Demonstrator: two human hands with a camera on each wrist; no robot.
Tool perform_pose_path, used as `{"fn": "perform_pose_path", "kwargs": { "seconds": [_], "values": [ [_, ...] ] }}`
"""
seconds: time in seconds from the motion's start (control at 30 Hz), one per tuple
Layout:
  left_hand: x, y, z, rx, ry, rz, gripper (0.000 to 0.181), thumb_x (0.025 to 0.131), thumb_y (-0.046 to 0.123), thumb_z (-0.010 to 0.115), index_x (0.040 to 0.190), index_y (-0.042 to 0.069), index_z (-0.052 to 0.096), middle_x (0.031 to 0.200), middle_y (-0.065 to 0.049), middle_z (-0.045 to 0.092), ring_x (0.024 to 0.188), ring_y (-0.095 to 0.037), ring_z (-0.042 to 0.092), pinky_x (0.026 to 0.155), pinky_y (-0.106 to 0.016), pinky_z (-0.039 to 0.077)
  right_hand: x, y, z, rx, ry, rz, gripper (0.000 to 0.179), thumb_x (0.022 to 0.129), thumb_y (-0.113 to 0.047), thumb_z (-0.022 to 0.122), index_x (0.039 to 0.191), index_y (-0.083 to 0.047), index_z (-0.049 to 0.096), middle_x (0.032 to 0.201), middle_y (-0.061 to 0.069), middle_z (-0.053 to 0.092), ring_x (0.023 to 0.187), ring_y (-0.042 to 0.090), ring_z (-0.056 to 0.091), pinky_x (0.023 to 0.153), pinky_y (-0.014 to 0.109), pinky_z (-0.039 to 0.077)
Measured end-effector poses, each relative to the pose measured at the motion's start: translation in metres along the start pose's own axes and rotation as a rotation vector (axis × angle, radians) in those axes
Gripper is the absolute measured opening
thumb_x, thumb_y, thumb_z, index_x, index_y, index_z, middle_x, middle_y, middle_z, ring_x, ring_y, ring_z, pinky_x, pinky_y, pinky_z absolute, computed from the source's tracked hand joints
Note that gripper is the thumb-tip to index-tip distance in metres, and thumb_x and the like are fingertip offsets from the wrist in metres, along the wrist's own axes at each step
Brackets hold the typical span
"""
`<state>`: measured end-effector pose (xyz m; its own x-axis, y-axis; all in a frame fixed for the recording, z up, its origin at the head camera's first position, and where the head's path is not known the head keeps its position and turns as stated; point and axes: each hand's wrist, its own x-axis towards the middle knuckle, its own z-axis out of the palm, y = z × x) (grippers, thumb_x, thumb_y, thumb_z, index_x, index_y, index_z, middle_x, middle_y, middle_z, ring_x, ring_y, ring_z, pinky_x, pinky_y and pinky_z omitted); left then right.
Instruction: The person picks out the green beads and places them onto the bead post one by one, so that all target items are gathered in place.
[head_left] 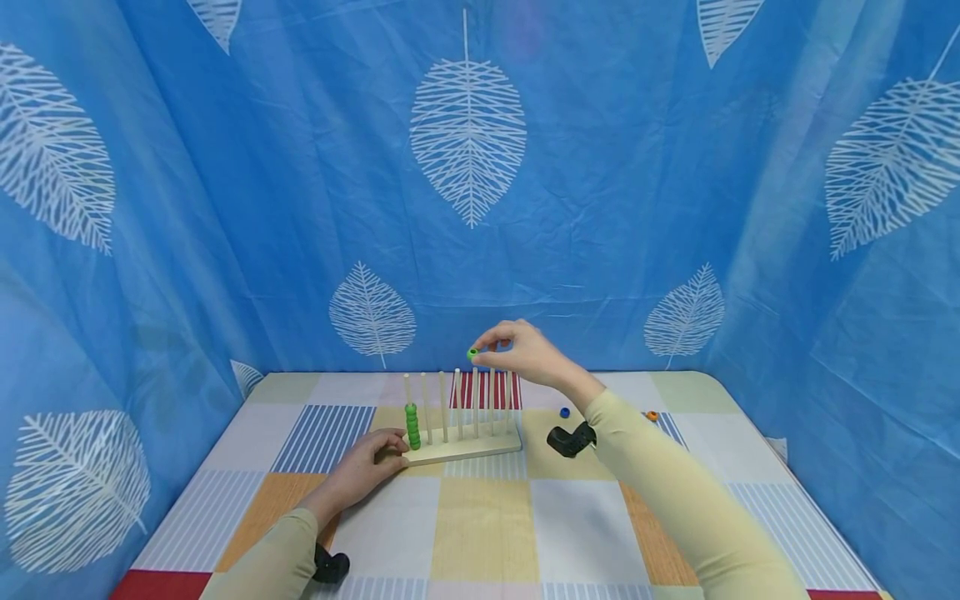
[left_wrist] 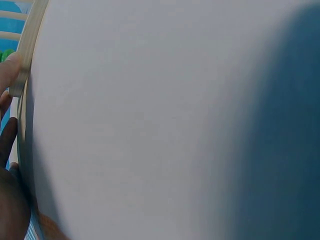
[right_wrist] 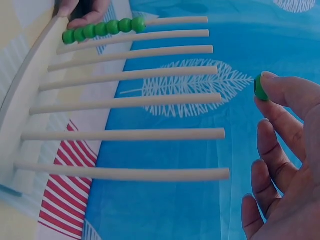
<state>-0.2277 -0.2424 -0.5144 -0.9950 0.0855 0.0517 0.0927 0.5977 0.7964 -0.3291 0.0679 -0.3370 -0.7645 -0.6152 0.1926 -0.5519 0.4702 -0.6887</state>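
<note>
A pale wooden peg stand (head_left: 468, 447) with a row of several upright rods stands on the table. Several green beads (head_left: 412, 427) are stacked on its leftmost rod. My left hand (head_left: 366, 463) grips the left end of the base; in the left wrist view the thumb lies against the base's edge (left_wrist: 25, 62). Above the rods, my right hand (head_left: 522, 348) pinches one green bead (right_wrist: 258, 88) between thumb and index finger. Its other fingers are loosely bent. The bead is apart from the rod tips, and the remaining rods carry no beads.
To the right of the stand lie a blue bead (head_left: 565, 412) and an orange bead (head_left: 652, 416). A patchwork cloth (head_left: 487, 529) covers the table. Blue curtains (head_left: 600, 208) with white leaf prints hang behind and at both sides. Black devices (head_left: 572, 440) sit on the wrists.
</note>
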Motion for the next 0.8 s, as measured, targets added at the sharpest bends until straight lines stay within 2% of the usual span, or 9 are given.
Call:
{"fn": "perform_pose_path", "kwargs": {
  "seconds": [0.3,0.53,0.8],
  "values": [
    [-0.001,0.001,-0.001,0.013,0.01,0.026,0.009,0.094,0.019,0.077,0.098,0.019,0.069,0.14,-0.011,0.06,0.137,-0.038,0.047,0.116,-0.059,0.033,0.011,-0.008,0.011,-0.016,-0.026,0.015,0.024,0.093,-0.045,0.074,0.112,-0.03,0.076,0.109,-0.009,0.064,0.098,0.021,0.047,0.08,0.041,0.043],
    [-0.001,0.003,0.0,-0.007,-0.001,-0.019,0.01,0.094,0.018,0.076,0.099,0.022,0.069,0.142,-0.007,0.058,0.139,-0.034,0.045,0.118,-0.056,0.031,0.02,-0.015,0.018,-0.02,-0.064,-0.005,0.024,0.094,-0.046,0.073,0.113,-0.032,0.075,0.113,-0.008,0.064,0.101,0.02,0.047,0.082,0.043,0.043],
    [-0.001,0.003,0.0,-0.006,0.004,-0.008,0.01,0.095,0.018,0.076,0.1,0.021,0.069,0.141,-0.007,0.059,0.138,-0.035,0.046,0.117,-0.057,0.033,0.027,-0.024,0.026,-0.015,-0.126,-0.038,0.024,0.095,-0.046,0.071,0.114,-0.032,0.075,0.111,-0.008,0.064,0.107,0.019,0.048,0.085,0.043,0.045]
  ]
}}
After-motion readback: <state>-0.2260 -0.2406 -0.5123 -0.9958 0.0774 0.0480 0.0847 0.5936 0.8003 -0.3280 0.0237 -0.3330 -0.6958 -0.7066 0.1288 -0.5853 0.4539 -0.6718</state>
